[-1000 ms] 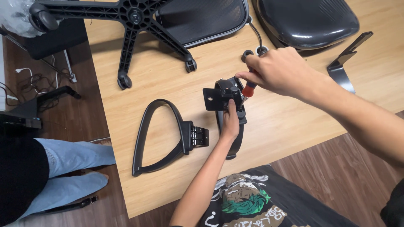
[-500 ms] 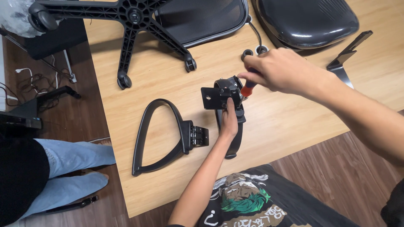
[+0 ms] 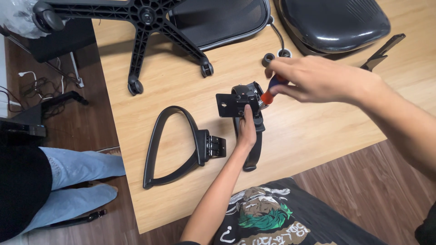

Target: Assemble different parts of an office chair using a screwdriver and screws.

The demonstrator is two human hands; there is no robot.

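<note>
My left hand (image 3: 247, 129) grips a black chair armrest (image 3: 255, 152) and holds it on edge on the wooden table (image 3: 318, 136). The armrest's mounting bracket (image 3: 229, 103) points up and to the left. My right hand (image 3: 318, 79) is closed around a screwdriver with a red and blue handle (image 3: 270, 91). Its tip is at the bracket's top, hidden among the black parts. A second black armrest (image 3: 170, 145) lies flat to the left of my left hand.
A black five-star chair base (image 3: 145, 18) with castors lies at the back left, with a mesh backrest (image 3: 218, 18) and a black seat (image 3: 336, 20) beside it. A small black ring (image 3: 268, 59) and a dark metal piece (image 3: 381, 51) lie near my right hand. A person in jeans (image 3: 68, 181) sits at left.
My right hand has shifted slightly on the screwdriver at the bracket. My left hand and the armrest have stayed in place.
</note>
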